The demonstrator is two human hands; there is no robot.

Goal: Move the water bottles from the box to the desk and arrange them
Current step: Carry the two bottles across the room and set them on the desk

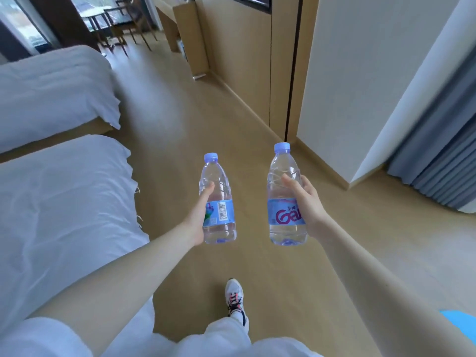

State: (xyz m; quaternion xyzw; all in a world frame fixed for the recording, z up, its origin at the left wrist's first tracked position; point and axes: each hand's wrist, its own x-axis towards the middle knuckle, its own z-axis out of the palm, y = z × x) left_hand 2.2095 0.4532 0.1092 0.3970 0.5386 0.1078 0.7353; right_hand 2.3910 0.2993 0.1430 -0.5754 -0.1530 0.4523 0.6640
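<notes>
Person standing in a bedroom, both arms stretched forward, a water bottle in each hand.

Left grip (199, 217): clasped round the left bottle (222, 188) at its label band, thumb lying up the near side. Bottle upright, pale blue cap on top, barcode on the label facing the person.

Right grip (307, 202): clasped round the right bottle (283, 222) from its right side, thumb across the clear shoulder above the label. Bottle upright with a slight lean, cap on, pink lettering on a blue label.

Both bottles are in mid-air above the wooden floor (180, 124), side by side and apart, not touching. The right one sits a little higher in view.

Surroundings: near bed (64, 215) with white bedding to the person's left, far bed (51, 94) beyond it. One white shoe (235, 297) with dark laces on the floor below the bottles, white trouser leg (226, 331) above it. Grey curtain (438, 163) on the right. Dark chairs (121, 21) by the window at the far end, blurred. A blue patch (461, 323) at the lower right edge; cannot tell what it is.
</notes>
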